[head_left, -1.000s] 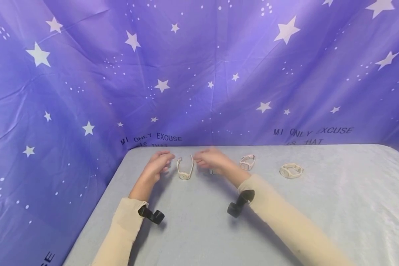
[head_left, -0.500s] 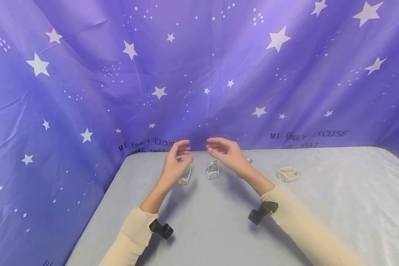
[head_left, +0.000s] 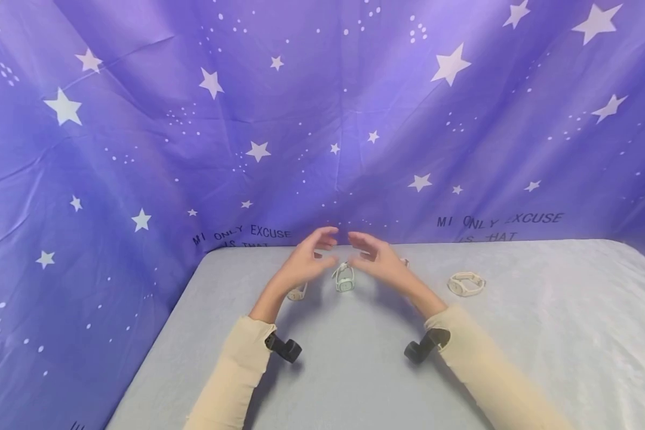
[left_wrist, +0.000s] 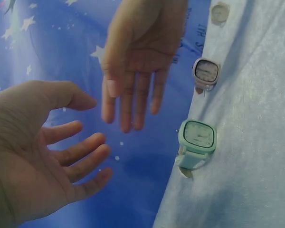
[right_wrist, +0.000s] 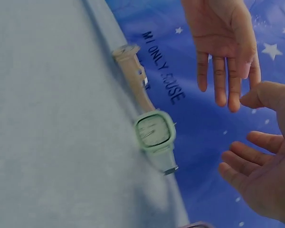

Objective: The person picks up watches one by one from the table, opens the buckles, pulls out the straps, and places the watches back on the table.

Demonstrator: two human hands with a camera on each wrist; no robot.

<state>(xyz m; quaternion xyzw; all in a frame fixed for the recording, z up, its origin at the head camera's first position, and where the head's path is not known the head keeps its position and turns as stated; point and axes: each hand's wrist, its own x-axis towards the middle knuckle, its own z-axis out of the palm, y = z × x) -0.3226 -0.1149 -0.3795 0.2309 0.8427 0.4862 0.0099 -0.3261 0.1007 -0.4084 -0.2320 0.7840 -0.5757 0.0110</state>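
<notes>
Between my two raised hands stands a mint-green watch (head_left: 346,285) with a squarish face, its strap looped behind it. My left hand (head_left: 307,261) hovers to its upper left, fingers loosely bent and holding nothing. Facing it from the other side, my right hand (head_left: 383,263) also holds nothing, its thumb apart from the fingers. The left hand partly covers a beige watch (head_left: 297,292), which the right wrist view shows with its strap (right_wrist: 137,80) stretched out. A pink watch (left_wrist: 206,72) is mostly hidden behind the right hand in the head view.
A cream watch (head_left: 466,284) lies farther right on the pale blue cloth-covered table (head_left: 355,370). Behind the table's far edge hangs a purple curtain (head_left: 301,107) with white stars and lettering. Black wrist cameras (head_left: 283,347) project inward from both sleeves.
Both hands have left the sides of the beige watch, risen and moved right. The mint-green watch, mostly covered by the right hand before, is now in sight between them.
</notes>
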